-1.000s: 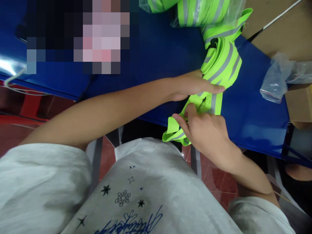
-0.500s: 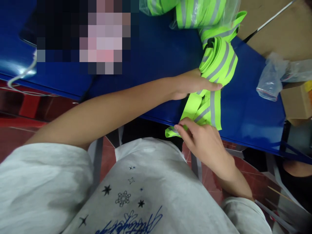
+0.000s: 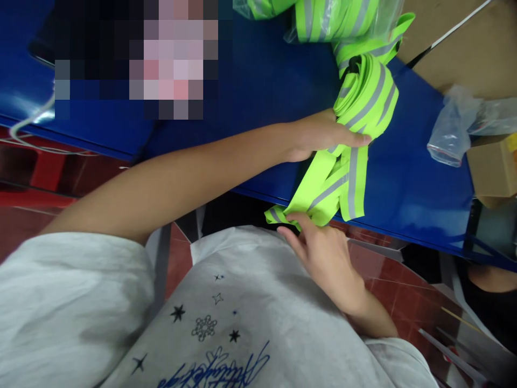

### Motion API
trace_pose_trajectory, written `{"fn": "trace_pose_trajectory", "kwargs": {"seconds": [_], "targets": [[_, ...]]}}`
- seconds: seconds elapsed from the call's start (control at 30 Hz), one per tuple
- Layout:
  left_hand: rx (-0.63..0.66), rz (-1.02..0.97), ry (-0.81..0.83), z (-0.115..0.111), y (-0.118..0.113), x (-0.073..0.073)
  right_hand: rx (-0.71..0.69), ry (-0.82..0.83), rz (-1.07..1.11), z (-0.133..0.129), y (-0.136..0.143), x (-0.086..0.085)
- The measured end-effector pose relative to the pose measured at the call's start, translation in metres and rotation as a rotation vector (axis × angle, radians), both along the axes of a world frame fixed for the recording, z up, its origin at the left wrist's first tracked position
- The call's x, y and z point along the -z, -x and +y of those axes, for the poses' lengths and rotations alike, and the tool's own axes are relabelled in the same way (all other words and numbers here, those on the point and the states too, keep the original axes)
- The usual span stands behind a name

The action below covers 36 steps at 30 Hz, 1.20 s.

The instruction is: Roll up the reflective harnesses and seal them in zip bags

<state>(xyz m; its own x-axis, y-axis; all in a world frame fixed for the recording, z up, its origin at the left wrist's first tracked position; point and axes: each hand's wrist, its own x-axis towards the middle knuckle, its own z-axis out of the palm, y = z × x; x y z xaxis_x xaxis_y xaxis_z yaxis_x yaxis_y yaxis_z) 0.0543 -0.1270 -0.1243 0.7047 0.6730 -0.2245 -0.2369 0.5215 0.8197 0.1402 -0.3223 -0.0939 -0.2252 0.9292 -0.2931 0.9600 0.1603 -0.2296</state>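
Note:
A folded bundle of neon-yellow reflective straps (image 3: 369, 94) with grey stripes lies on the blue table. My left hand (image 3: 329, 133) is closed around its lower part, with the thumb across the top and the other fingers hidden. Loose strap ends (image 3: 353, 183) hang down from the bundle towards the table's front edge. At that edge my right hand (image 3: 323, 250) holds the lowest strap end (image 3: 277, 214), its thumb and index finger slightly apart. The other fingers of this hand are partly hidden by the strap.
More reflective straps (image 3: 335, 21) in clear plastic lie at the back of the blue table (image 3: 420, 199). To the right are clear plastic bags (image 3: 450, 129) and a cardboard box (image 3: 493, 167). A white cable (image 3: 30, 121) runs at the left; a blurred-out area covers the upper left.
My right hand has moved down and left, towards my body, drawing the loose strap end with it. My left hand stays on the bundle.

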Motion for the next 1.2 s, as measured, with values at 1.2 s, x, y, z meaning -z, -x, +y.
{"fn": "trace_pose_trajectory", "kwargs": {"seconds": [1.2], "targets": [[0.001,-0.096,0.074,0.002,0.002,0.003,-0.735,-0.561,0.031,-0.021,-0.025,-0.017]]}}
